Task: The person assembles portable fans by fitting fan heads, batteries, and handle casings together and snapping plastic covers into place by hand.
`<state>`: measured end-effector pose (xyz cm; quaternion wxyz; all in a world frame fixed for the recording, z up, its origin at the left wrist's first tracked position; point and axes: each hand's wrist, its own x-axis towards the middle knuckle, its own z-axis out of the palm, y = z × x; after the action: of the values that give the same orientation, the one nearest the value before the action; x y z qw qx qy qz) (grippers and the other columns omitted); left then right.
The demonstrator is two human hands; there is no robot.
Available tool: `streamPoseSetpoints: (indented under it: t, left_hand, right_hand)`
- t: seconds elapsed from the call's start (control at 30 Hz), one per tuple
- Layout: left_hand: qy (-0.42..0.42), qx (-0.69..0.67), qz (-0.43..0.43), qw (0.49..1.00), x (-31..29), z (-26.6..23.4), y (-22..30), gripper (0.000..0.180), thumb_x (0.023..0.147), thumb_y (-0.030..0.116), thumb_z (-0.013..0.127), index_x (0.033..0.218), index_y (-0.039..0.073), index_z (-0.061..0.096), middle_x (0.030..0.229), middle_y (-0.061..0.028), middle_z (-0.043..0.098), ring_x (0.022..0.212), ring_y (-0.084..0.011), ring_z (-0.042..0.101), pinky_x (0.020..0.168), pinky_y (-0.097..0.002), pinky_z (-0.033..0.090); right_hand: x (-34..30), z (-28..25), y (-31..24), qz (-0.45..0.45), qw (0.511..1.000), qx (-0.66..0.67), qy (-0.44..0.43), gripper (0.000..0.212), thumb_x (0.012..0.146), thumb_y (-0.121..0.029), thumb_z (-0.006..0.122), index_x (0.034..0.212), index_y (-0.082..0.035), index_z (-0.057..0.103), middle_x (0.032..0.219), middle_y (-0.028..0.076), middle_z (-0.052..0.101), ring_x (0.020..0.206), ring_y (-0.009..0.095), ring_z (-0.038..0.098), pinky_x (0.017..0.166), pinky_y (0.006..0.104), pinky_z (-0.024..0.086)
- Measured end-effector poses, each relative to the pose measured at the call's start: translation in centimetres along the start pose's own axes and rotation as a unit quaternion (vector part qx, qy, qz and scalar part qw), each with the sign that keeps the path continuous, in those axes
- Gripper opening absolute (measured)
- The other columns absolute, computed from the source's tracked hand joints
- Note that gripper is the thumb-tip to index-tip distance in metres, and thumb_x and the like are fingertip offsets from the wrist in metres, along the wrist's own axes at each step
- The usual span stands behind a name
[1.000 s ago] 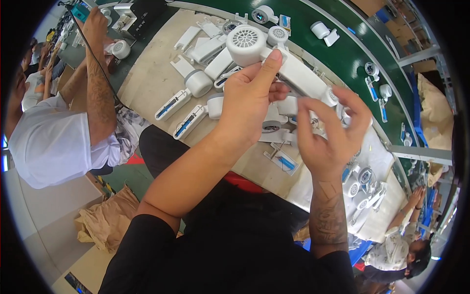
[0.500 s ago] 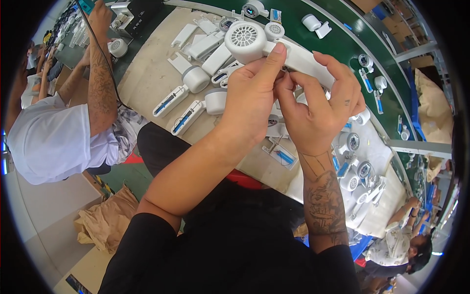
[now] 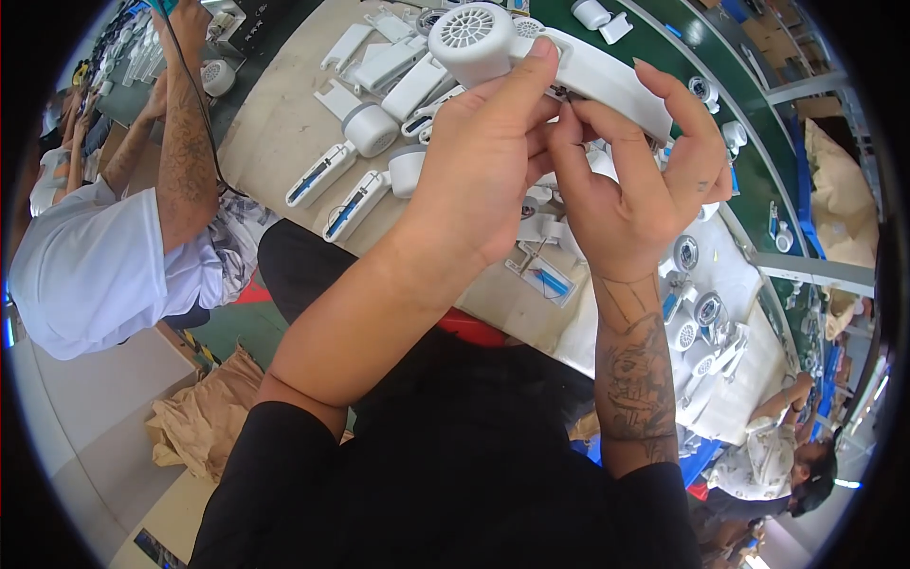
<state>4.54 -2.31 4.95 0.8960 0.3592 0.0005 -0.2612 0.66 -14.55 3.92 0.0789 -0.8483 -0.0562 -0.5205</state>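
Handles [image 3: 320, 176] with blue strips lie on the left of your desk [image 3: 289, 119]. Next along, your left hand [image 3: 479, 156] grips the fan [image 3: 607, 81], thumb pressed near its round head [image 3: 471, 38], the other fingers curled beneath. The fan lies just ahead of both your hands, above the desk, its long axis running from that head at upper left down toward the right. Your right hand [image 3: 626, 185] is nearer the free end: its thumb and forefinger almost meet at the fan's near edge, but you cannot tell whether they pinch anything, while the other fingers spread loosely. Farther right, loose fans [image 3: 706, 311] crowd the desk.
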Motion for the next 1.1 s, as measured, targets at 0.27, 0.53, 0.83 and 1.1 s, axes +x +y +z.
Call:
streamPoseSetpoints:
  t: [0.27, 0.53, 0.83, 1.1]
  left_hand:
    - [-0.014, 0.012, 0.030, 0.999, -0.7, 0.8, 0.1, 0.037, 0.100, 0.038, 0.061, 0.104, 0.002, 0.069, 0.093, -0.0051, 0.070, 0.082, -0.0106, 0.064, 0.078, -0.0266, 0.051]
    - [-0.013, -0.015, 0.017, 1.000, 0.2, 1.3, 0.3, 0.038, 0.098, 0.040, 0.063, 0.107, 0.003, 0.067, 0.095, -0.0064, 0.070, 0.084, -0.0135, 0.064, 0.078, -0.0294, 0.050]
    - [0.012, 0.029, 0.000, 0.999, 0.4, 0.8, 0.8, 0.045, 0.097, 0.046, 0.060, 0.116, 0.006, 0.063, 0.103, -0.0080, 0.069, 0.091, -0.0183, 0.064, 0.079, -0.0324, 0.051]
    - [0.036, 0.030, 0.004, 0.999, 0.3, 0.8, 0.3, 0.046, 0.097, 0.046, 0.060, 0.117, 0.004, 0.062, 0.102, -0.0097, 0.068, 0.089, -0.0166, 0.063, 0.079, -0.0312, 0.049]
  right_hand:
    - [1.4, -2.0, -0.1, -0.027, 0.998, -0.056, 0.015, 0.017, 0.063, -0.018, 0.085, 0.076, -0.019, 0.075, 0.121, 0.002, 0.067, 0.111, 0.017, 0.056, 0.092, 0.0315, 0.032]
    - [2.7, -2.5, 0.9, -0.076, 0.997, 0.001, 0.025, 0.017, 0.066, -0.010, 0.083, 0.080, -0.013, 0.073, 0.120, 0.007, 0.063, 0.107, 0.020, 0.059, 0.086, 0.0294, 0.040]
    - [0.3, -3.9, 2.0, 0.051, 0.998, 0.006, 0.024, 0.024, 0.070, -0.019, 0.087, 0.091, -0.013, 0.077, 0.125, 0.012, 0.059, 0.113, 0.026, 0.055, 0.094, 0.0384, 0.042]
    - [1.4, -3.5, 0.8, 0.136, 0.987, 0.086, -0.013, 0.015, 0.079, -0.012, 0.083, 0.090, -0.005, 0.075, 0.120, 0.011, 0.058, 0.115, 0.024, 0.055, 0.099, 0.0353, 0.042]
